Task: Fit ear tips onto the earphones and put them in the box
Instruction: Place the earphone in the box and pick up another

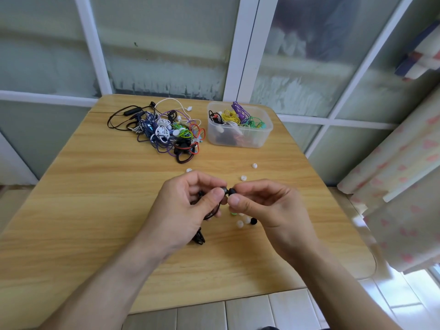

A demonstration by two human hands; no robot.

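Note:
My left hand (188, 206) pinches a black earphone (223, 189) over the middle of the wooden table (95, 186); its black cable (198, 236) trails under my palm. My right hand (266, 206) pinches a black ear tip (232, 192) right against the earphone's nozzle. Loose ear tips lie below my right hand: white ones (240, 223) and a black one (253, 221). Two more white tips (243, 178) (254, 166) lie farther back. A clear plastic box (239, 139) at the back right holds several coiled earphones.
A tangled heap of coloured earphones (166, 132) lies at the back centre, left of the box. Another white tip (189, 170) sits just beyond my left hand. A patterned curtain (400, 198) hangs off the table's right edge. Frosted windows stand behind.

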